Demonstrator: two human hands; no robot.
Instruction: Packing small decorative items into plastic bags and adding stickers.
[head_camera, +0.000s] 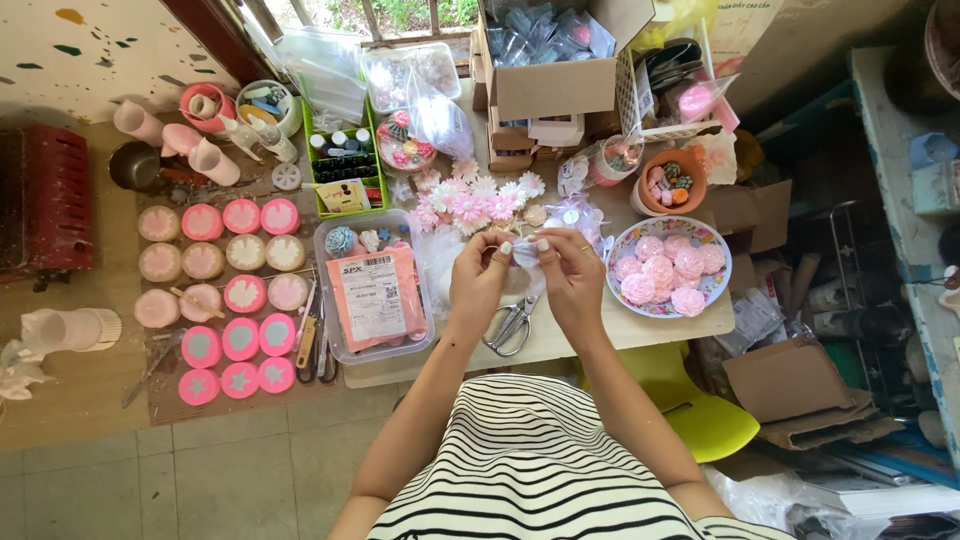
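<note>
Both hands meet over the middle of the worktop (640, 335). The left hand (480, 275) and right hand (570, 270) each pinch a small white bundle (525, 252) between fingertips, held just above the surface. Scissors (510, 325) lie right under the wrists, near the front edge. A bowl (625, 262) of pink roses sits just right of the right hand, close to the worktop's right edge. A clear tub (425, 335) crowds the left side, its corner overhanging the front edge. Paper flowers (470, 205) fill the space behind. Only the strip around the scissors is bare.
</note>
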